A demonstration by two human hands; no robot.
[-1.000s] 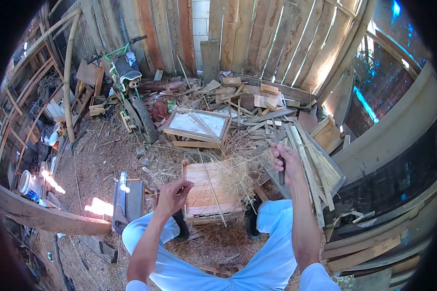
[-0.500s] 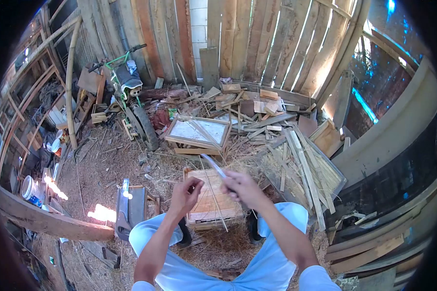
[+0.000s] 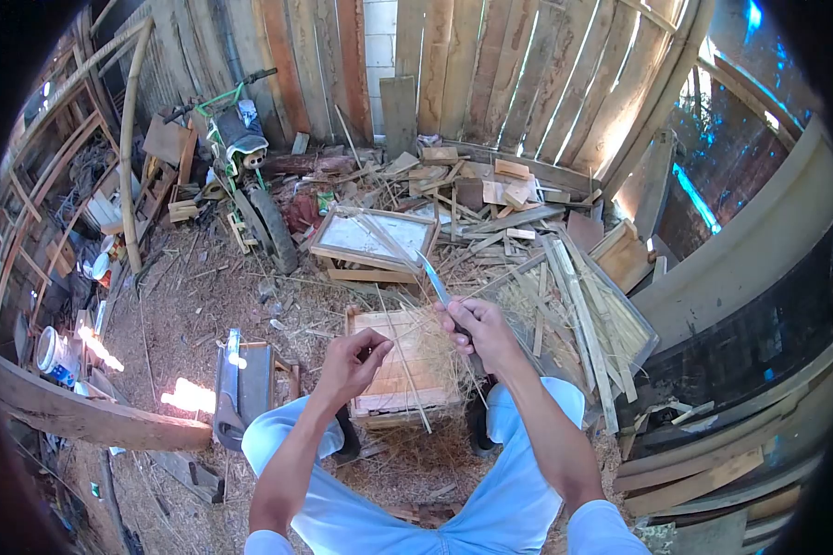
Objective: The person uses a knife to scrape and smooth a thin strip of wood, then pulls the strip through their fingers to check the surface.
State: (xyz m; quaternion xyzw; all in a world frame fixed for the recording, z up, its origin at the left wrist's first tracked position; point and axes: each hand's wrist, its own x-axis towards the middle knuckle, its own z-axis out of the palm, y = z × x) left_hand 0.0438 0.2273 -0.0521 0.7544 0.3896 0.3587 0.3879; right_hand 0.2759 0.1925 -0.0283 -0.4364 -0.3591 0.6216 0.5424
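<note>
My right hand (image 3: 479, 331) grips a knife (image 3: 435, 279) whose blade points up and away from me. My left hand (image 3: 352, 361) pinches a thin bamboo sliver (image 3: 400, 356) that runs across a small wooden crate (image 3: 389, 381) between my knees. Loose straw-like shavings (image 3: 440, 347) lie piled on the crate's right side. Both hands hover just above the crate, close together.
A framed panel (image 3: 372, 239) lies on the ground beyond the crate, amid scattered wood offcuts. A tray of bamboo strips (image 3: 583, 310) sits at right. A small green bike (image 3: 245, 157) leans at the back left. A saw (image 3: 230, 379) rests on a stool at left.
My right hand swung the knife from far right to the centre above the crate, then shifted slightly right with the blade raised. The left hand stayed near the crate.
</note>
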